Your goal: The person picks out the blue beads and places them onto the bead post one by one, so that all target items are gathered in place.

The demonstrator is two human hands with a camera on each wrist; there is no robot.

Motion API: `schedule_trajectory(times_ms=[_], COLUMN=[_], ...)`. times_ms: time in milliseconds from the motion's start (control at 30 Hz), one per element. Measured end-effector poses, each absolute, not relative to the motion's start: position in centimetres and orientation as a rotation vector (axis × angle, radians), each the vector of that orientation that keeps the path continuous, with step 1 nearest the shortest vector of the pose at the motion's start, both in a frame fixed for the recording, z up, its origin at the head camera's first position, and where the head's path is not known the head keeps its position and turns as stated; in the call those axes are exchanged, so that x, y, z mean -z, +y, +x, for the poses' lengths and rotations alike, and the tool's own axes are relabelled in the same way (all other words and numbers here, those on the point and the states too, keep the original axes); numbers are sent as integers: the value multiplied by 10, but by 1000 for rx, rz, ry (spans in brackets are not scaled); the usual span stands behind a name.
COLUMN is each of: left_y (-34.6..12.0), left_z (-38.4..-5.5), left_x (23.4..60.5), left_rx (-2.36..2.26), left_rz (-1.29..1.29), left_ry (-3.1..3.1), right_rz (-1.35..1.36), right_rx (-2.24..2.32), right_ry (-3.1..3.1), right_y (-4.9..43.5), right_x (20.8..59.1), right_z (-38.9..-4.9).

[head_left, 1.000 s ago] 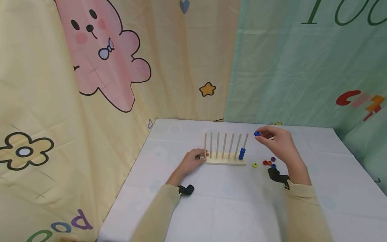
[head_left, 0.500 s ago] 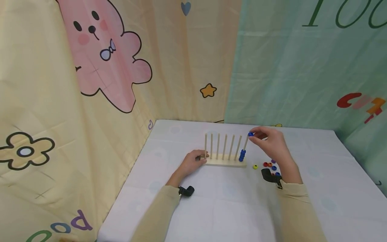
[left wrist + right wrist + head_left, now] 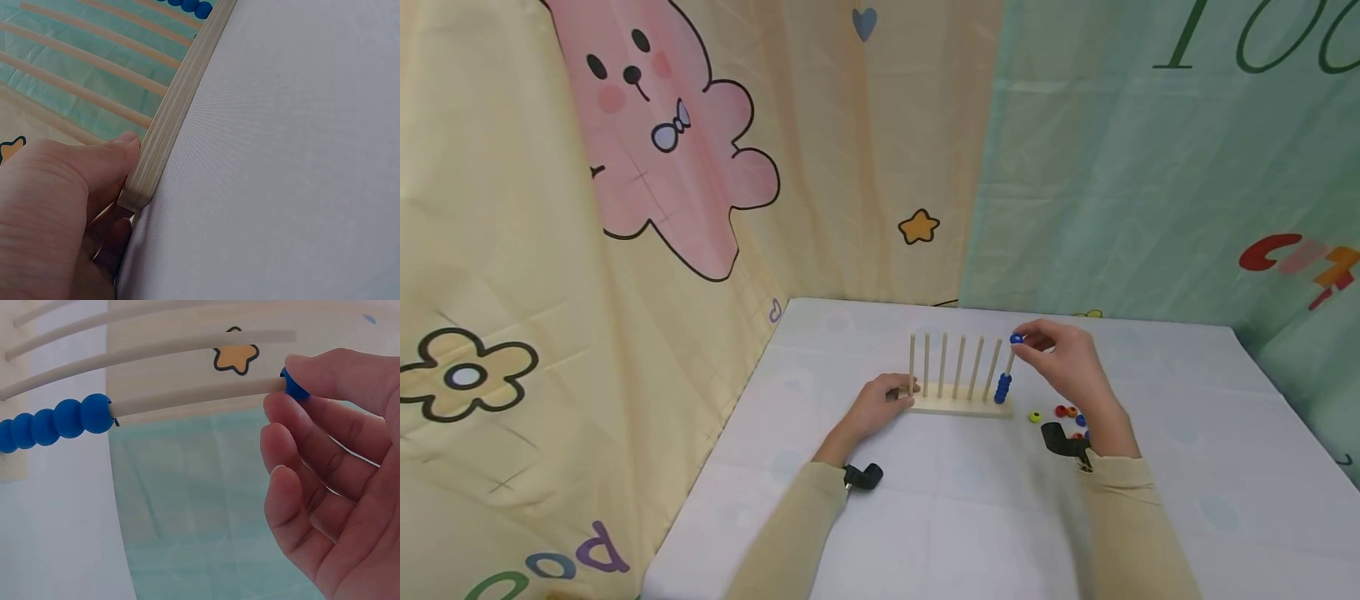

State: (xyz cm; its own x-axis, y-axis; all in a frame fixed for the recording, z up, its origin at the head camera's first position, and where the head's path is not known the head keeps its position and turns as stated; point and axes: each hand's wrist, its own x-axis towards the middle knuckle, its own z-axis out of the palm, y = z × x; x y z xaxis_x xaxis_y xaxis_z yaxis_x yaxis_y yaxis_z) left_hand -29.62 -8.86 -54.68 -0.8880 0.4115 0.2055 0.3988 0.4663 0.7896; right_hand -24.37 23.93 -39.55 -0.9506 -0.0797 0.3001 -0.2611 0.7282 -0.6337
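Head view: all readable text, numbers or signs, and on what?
"100", partly cut off: green cloth, top right.
"od", after a cut-off green letter: cream cloth, bottom left.
"C", then unclear coloured shapes: green cloth, right.
Small purple mark, cream cloth: too small.
Rack, beads: no text visible.

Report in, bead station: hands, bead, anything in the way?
Left hand grips left end of rack. Right hand pinches blue bead at tip of rightmost peg. Stacked blue beads lower on it; nothing seen blocking between.
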Motion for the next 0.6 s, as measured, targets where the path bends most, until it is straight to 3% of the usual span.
schedule_trajectory(times_ms=[600], left_y=[-88], left_z=[-295], left_x=[545], left_rx=[-1407], left_rz=[714], left_ry=[2689], right_rz=[255], right_rx=[-1011], right_ry=[-2726], right_y=[242], right_x=[410], right_z=[-244])
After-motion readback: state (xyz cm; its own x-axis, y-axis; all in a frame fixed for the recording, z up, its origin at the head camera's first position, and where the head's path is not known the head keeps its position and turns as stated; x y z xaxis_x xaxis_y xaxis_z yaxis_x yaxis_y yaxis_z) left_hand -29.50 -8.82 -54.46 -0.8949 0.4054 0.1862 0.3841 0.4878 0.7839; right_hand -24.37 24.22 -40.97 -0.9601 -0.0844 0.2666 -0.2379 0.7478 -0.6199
